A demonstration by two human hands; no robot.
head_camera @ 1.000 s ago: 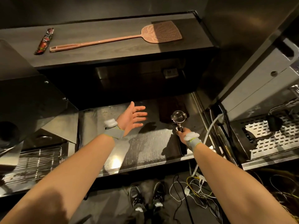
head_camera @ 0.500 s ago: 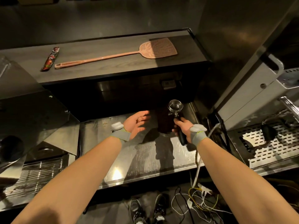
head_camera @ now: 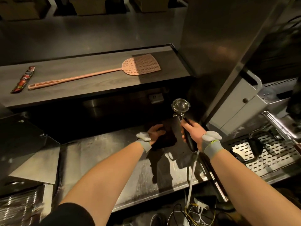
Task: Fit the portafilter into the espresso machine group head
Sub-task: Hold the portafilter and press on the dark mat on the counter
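Observation:
My right hand (head_camera: pixel 193 132) is closed around the black handle of the portafilter (head_camera: pixel 181 106). It holds the portafilter in the air above the steel counter (head_camera: pixel 101 162), with the empty metal basket facing up and pointing away from me. The espresso machine (head_camera: pixel 237 108) stands to the right, with its perforated drip tray (head_camera: pixel 275 152) and a steam wand (head_camera: pixel 280 126). Its group head is lost in the dark at the right edge. My left hand (head_camera: pixel 155 132) lies on a dark mat (head_camera: pixel 166 138) on the counter, fingers bent over its left edge. Whether they grip it is unclear.
A pink fly swatter (head_camera: pixel 101 73) and a red wrapper (head_camera: pixel 23 79) lie on the dark wooden shelf (head_camera: pixel 81 90) behind the counter. Loose cables (head_camera: pixel 193 207) hang below the counter's right end. A tall steel panel (head_camera: pixel 216 46) rises at the right.
My right hand has lifted the portafilter off the counter and raised it. My left hand has moved right and come down onto the dark mat. The view has tilted upward.

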